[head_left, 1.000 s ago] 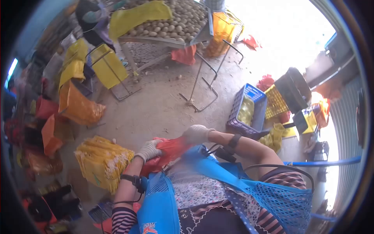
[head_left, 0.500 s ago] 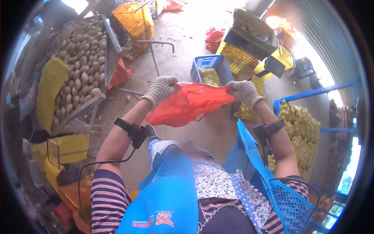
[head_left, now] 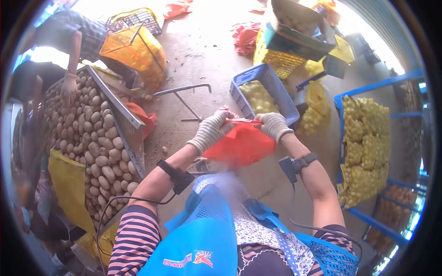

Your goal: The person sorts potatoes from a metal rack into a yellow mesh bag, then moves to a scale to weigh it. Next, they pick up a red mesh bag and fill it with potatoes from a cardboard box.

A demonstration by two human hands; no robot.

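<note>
A red mesh bag (head_left: 241,143) hangs in front of me with its top edge stretched between my two gloved hands. My left hand (head_left: 212,130) is closed on the left end of that edge, and a bit of red material shows above its fingers. At the other end, my right hand (head_left: 273,125) pinches the edge. Both hands wear striped knit gloves. Just beyond the bag is a metal stand (head_left: 191,88) with a bent bar. A blue crate (head_left: 291,109) holding a yellow net bag of round produce (head_left: 258,96) lies past my right hand.
On the left, a sloped table carries many potatoes (head_left: 99,152), with a co-worker's hand (head_left: 69,87) over them. An orange bag (head_left: 138,50) stands behind. At right, filled yellow net bags (head_left: 366,152) are stacked by a blue rail (head_left: 382,85). Yellow crates (head_left: 276,60) and a green bin (head_left: 299,43) stand ahead.
My hands have come closer together and lower, so the red bag's edge spans less width. The view has shifted, showing more of the potatoes and a co-worker's arm at left.
</note>
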